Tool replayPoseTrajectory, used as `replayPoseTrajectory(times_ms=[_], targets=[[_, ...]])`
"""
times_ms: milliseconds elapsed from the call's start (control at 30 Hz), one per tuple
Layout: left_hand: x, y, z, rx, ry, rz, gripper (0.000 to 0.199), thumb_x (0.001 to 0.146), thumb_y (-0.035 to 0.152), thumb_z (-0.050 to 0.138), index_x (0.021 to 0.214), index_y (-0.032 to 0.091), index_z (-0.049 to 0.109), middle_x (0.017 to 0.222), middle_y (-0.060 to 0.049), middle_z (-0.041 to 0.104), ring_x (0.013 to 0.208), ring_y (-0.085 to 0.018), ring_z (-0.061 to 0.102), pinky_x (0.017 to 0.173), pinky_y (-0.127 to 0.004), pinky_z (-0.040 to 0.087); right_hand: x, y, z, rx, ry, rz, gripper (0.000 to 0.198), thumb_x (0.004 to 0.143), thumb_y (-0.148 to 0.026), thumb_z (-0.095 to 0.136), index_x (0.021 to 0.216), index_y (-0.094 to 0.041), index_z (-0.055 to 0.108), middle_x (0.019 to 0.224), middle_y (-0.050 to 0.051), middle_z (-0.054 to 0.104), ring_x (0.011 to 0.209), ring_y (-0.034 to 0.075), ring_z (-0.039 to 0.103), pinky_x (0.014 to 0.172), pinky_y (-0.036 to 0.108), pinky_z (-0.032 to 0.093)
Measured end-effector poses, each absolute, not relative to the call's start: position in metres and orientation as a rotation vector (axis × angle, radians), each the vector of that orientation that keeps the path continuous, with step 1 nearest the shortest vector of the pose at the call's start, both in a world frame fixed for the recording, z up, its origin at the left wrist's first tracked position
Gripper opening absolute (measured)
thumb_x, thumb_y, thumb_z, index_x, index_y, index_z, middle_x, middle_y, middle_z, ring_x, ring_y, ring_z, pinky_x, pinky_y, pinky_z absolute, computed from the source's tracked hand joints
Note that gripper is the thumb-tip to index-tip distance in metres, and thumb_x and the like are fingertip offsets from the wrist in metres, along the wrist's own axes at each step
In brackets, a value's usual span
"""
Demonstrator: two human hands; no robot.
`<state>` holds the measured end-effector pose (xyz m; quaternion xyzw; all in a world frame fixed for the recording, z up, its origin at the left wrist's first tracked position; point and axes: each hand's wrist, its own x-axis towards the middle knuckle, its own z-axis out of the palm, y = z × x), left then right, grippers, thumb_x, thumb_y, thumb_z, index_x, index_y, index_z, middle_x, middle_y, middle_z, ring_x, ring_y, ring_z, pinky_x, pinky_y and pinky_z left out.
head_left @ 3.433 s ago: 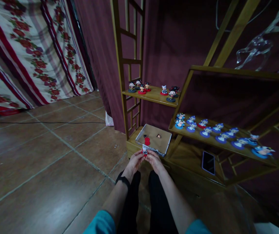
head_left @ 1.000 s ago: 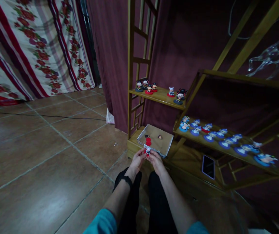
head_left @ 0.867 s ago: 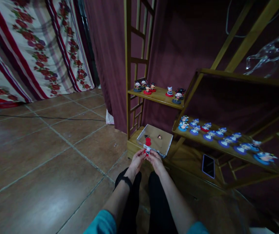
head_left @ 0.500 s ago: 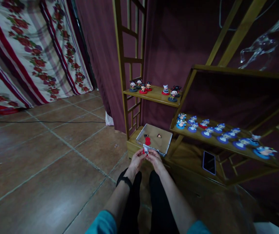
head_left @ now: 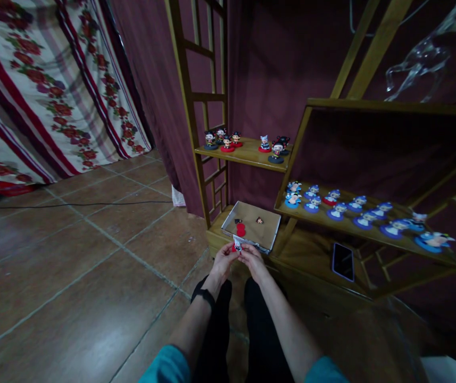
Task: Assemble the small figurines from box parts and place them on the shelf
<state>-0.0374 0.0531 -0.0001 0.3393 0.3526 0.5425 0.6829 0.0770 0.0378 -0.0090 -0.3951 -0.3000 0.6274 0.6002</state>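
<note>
Both my hands meet low in the middle of the head view, in front of a shallow cardboard box [head_left: 270,240]. A small white figurine [head_left: 238,244] with some red at its base is pinched between them. My left hand [head_left: 223,261] grips it from the left, and my right hand [head_left: 252,259] closes on it from the right. Fingers partly cover its lower part. Inside the box lie red round bases [head_left: 241,230], a small dark piece [head_left: 238,221] and a little figurine part [head_left: 259,220].
A wooden shelf [head_left: 247,154] above the box bears several figurines on red or dark bases. More figurines stand on a lower shelf [head_left: 323,215] at right, mostly on blue or purple bases. A phone [head_left: 343,261] lies below them. A clear horse ornament [head_left: 419,64] is at upper right.
The view has shifted slightly, so the shelves sit a little further left. Both hands keep hold of the figurine in nearly the same place.
</note>
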Motion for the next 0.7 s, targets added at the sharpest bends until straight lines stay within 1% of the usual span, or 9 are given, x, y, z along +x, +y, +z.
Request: replayPoseTrajectory(times_ms=[200, 400, 500, 600, 700], targets=[[-0.037, 0.052, 0.002, 0.762, 0.810, 1.180, 0.044, 0.048, 0.015, 0.076, 0.090, 0.013, 0.064, 0.082, -0.006, 0.066, 0.072, -0.014, 0.059, 0.074, -0.027, 0.040, 0.078, 0.039, -0.007, -0.947, -0.703, 1.455, 0.028, 0.058, -0.032, 0.068, 0.084, -0.023, 0.061, 0.082, 0.001, 0.064, 0.074, 0.015, 0.059, 0.068, 0.028, 0.045], [-0.039, 0.053, 0.002, 0.763, 0.763, 1.110, 0.033, 0.052, 0.014, 0.074, 0.084, 0.012, 0.065, 0.081, -0.007, 0.065, 0.072, -0.013, 0.058, 0.073, -0.025, 0.040, 0.080, 0.037, -0.004, -0.919, -0.740, 1.458, 0.025, 0.060, -0.031, 0.066, 0.083, -0.022, 0.062, 0.078, 0.000, 0.064, 0.068, 0.013, 0.057, 0.067, 0.027, 0.043], [-0.040, 0.054, -0.002, 0.789, 0.717, 1.097, 0.032, 0.056, 0.012, 0.071, 0.087, 0.014, 0.064, 0.081, -0.006, 0.064, 0.073, -0.013, 0.057, 0.073, -0.025, 0.040, 0.079, 0.036, -0.003, -0.924, -0.777, 1.415, 0.022, 0.061, -0.028, 0.064, 0.082, -0.021, 0.062, 0.077, 0.000, 0.064, 0.067, 0.013, 0.056, 0.065, 0.026, 0.042], [-0.040, 0.055, -0.005, 0.816, 0.699, 1.102, 0.036, 0.059, 0.011, 0.068, 0.094, 0.018, 0.062, 0.087, -0.005, 0.064, 0.078, -0.015, 0.057, 0.075, -0.027, 0.041, 0.077, 0.036, -0.001, -0.948, -0.811, 1.346, 0.019, 0.063, -0.026, 0.061, 0.081, -0.021, 0.061, 0.077, -0.001, 0.064, 0.068, 0.013, 0.055, 0.063, 0.025, 0.042], [-0.040, 0.055, -0.007, 0.837, 0.689, 1.100, 0.040, 0.061, 0.009, 0.066, 0.099, 0.022, 0.061, 0.091, -0.003, 0.064, 0.082, -0.015, 0.057, 0.077, -0.027, 0.040, 0.076, 0.035, 0.000, -0.963, -0.810, 1.302, 0.019, 0.066, -0.026, 0.059, 0.084, -0.022, 0.060, 0.077, -0.002, 0.064, 0.067, 0.012, 0.054, 0.063, 0.024, 0.041]])
